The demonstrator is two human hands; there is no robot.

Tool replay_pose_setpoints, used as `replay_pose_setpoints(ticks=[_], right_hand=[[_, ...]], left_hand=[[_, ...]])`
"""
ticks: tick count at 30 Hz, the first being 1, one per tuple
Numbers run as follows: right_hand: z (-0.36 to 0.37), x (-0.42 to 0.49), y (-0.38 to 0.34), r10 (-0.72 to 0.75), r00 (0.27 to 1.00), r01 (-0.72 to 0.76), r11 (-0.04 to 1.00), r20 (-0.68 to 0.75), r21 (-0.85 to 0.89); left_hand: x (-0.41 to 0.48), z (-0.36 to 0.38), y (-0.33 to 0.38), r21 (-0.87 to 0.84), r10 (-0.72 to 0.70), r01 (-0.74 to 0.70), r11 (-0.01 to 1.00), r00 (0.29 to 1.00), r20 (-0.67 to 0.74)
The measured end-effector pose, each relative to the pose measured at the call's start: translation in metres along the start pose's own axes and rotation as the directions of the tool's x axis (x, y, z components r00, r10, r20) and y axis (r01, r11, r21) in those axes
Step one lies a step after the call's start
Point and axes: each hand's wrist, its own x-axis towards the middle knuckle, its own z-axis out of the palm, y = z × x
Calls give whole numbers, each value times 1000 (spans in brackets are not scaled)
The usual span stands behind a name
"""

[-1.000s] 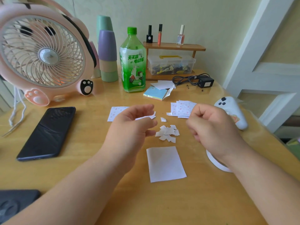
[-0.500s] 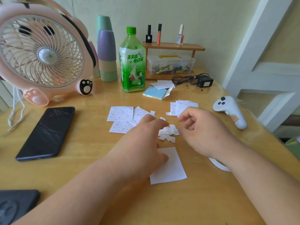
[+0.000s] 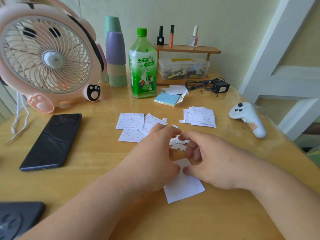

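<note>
Both our left hand [image 3: 152, 153] and right hand [image 3: 220, 161] curl over torn scraps [image 3: 178, 146], seemingly gathering them. Whether either grasps one, we cannot tell. Next probably needs a fine pinch.

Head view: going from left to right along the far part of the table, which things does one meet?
Pink round desk fan → stack of pastel plastic cups → green plastic bottle → clear plastic box with a yellow handle → black power adapter → white plastic controller.
</note>
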Motion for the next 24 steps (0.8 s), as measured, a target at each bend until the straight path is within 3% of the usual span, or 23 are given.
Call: replay_pose_setpoints(ticks=[7,14,21,24], right_hand=[[-4,-2,-4,-58,998,59,996,16,-62],[-2,0,-6,-51,995,58,995,81,-80],[5,0,-2,-99,995,98,995,19,33],[8,4,3,-105,993,114,965,-52,236]], left_hand=[[0,-1,3,-7,-3,3,1000,1000,1],[-6,-6,7,114,-11,11,993,1000,1],[-5,-8,3,9,-27,27,1000,999,35],[-1,-7,1,-100,-50,51,994,999,5]])
